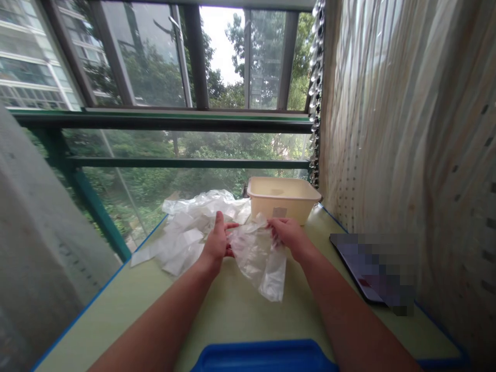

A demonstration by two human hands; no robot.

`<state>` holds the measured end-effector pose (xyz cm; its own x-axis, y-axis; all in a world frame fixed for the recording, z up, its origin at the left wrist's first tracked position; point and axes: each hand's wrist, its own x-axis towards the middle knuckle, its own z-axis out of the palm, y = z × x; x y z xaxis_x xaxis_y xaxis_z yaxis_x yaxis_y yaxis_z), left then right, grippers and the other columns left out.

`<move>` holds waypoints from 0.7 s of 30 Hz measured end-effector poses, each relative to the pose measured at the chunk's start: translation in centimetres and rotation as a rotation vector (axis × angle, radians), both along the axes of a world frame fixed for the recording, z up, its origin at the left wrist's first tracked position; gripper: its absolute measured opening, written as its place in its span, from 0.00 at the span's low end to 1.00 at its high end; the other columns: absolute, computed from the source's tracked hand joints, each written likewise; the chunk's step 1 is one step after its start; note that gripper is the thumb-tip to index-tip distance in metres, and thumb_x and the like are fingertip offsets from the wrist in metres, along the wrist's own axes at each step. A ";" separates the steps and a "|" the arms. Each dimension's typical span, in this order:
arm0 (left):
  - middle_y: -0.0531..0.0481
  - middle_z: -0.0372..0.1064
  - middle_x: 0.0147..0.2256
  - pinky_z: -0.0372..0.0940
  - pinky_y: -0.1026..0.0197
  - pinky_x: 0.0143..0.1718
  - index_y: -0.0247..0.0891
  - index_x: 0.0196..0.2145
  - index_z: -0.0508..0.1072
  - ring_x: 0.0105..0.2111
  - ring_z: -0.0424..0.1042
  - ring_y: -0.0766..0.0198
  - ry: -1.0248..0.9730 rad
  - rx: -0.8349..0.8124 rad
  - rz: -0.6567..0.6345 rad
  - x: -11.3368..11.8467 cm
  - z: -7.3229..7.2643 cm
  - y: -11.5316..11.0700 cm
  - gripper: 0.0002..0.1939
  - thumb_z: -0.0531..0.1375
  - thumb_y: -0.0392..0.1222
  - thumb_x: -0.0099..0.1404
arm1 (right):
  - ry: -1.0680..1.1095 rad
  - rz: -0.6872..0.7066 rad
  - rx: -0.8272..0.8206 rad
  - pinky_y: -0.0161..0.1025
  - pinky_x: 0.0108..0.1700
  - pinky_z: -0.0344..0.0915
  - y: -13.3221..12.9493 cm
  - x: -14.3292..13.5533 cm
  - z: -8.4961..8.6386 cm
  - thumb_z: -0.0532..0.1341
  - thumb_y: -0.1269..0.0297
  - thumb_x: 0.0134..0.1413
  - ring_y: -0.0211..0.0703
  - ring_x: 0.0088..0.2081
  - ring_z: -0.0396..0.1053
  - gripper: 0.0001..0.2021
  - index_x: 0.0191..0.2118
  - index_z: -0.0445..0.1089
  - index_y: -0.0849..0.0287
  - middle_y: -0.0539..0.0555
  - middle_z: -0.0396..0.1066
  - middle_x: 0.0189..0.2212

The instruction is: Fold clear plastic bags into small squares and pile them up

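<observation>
A thin, crumpled clear plastic bag point(259, 256) hangs between my hands over the green table. My right hand point(289, 235) pinches its upper right edge. On the bag's left side is my left hand point(219, 240), thumb up and fingers stretched apart, with the fingertips against or behind the plastic. A heap of white plastic bags point(182, 232) lies just left of and beyond my left hand. Right behind the held bag stands a cream plastic bin point(287, 204), its front partly covered by my right hand and the bag.
The table point(232, 320) has a blue edge. A blue tray point(263, 356) sits at its near side. To the right lies a dark flat device point(360, 268), partly blurred out. Curtains point(387, 129) hang on both sides, and a green railing point(186, 124) runs before the window.
</observation>
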<state>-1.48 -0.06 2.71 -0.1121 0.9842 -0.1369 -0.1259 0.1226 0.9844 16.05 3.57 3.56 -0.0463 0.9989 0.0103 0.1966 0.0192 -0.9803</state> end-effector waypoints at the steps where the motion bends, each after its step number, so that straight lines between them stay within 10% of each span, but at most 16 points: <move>1: 0.40 0.70 0.34 0.60 0.64 0.16 0.33 0.46 0.65 0.20 0.68 0.63 0.015 0.052 0.021 -0.1 0.1 0.0 0.42 0.36 0.72 0.54 | 0.000 0.009 -0.020 0.32 0.14 0.56 0.0 0.0 0.0 0.55 0.60 0.45 0.33 0.11 0.58 0.11 0.22 0.65 0.62 0.47 0.60 0.12; 7: 0.40 0.63 0.47 0.64 0.61 0.31 0.38 0.53 0.59 0.33 0.68 0.59 0.552 0.281 -0.219 0.1 -0.3 -0.8 0.41 0.64 0.56 0.44 | -0.007 0.071 -0.078 0.31 0.13 0.56 -0.5 0.2 -0.1 0.58 0.62 0.45 0.35 0.11 0.61 0.08 0.24 0.65 0.62 0.45 0.59 0.10; 11: 0.45 0.67 0.44 0.61 0.60 0.38 0.39 0.49 0.65 0.38 0.67 0.57 0.807 0.435 -0.366 0.2 -1.1 -1.0 0.32 0.64 0.40 0.44 | -0.032 0.123 -0.092 0.30 0.14 0.54 -0.7 0.4 -0.1 0.58 0.62 0.46 0.33 0.11 0.59 0.08 0.23 0.64 0.61 0.45 0.58 0.11; 16: 0.51 0.69 0.28 0.58 0.61 0.35 0.37 0.36 0.73 0.30 0.66 0.61 0.741 0.362 -0.252 0.1 -1.1 -0.1 0.13 0.54 0.37 0.52 | -0.342 0.151 -0.011 0.34 0.20 0.60 -0.4 0.6 -0.4 0.55 0.67 0.47 0.36 0.15 0.61 0.06 0.29 0.68 0.62 0.49 0.65 0.16; 21: 0.51 0.67 0.23 0.57 0.64 0.26 0.34 0.28 0.73 0.23 0.63 0.65 0.566 0.205 -0.283 -0.1 -0.5 0.3 0.16 0.50 0.47 0.57 | -0.547 0.177 0.502 0.36 0.37 0.62 -0.1 0.7 -0.8 0.58 0.75 0.39 0.38 0.33 0.66 0.24 0.48 0.66 0.55 0.54 0.69 0.39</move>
